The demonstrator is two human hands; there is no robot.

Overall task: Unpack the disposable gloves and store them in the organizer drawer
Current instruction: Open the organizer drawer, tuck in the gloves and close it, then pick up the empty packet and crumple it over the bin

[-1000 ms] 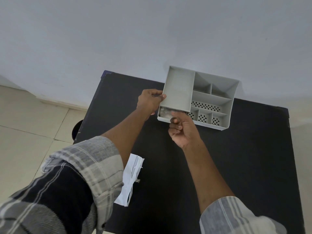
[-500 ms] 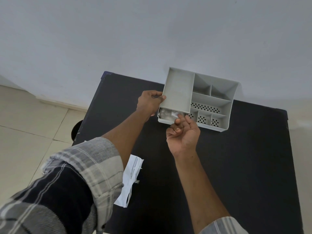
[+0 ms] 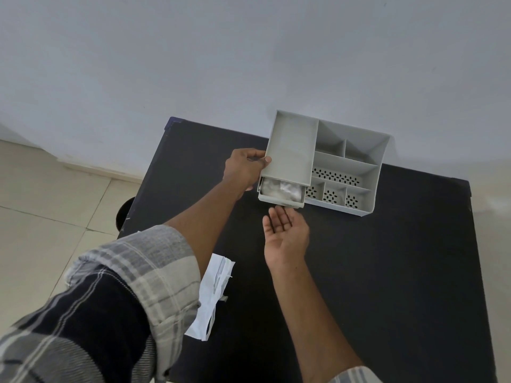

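Organizer [image 3: 345, 161] at surface [image 3: 387, 272] rear; gloves [image 3: 280, 189] in its front-left drawer [image 3: 279, 199]; torn wrapper [image 3: 211, 294] near left edge.

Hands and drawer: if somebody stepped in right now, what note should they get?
Left hand: gripping the organizer's left side, steadying it.
Right hand: open, palm up, empty, just in front of the drawer.
Gloves: lying in the drawer, which is pulled partly out.
Wrapper: empty-looking, on the table near the left arm.
Done: gloves unpacked and put in.
Left: push the drawer shut.
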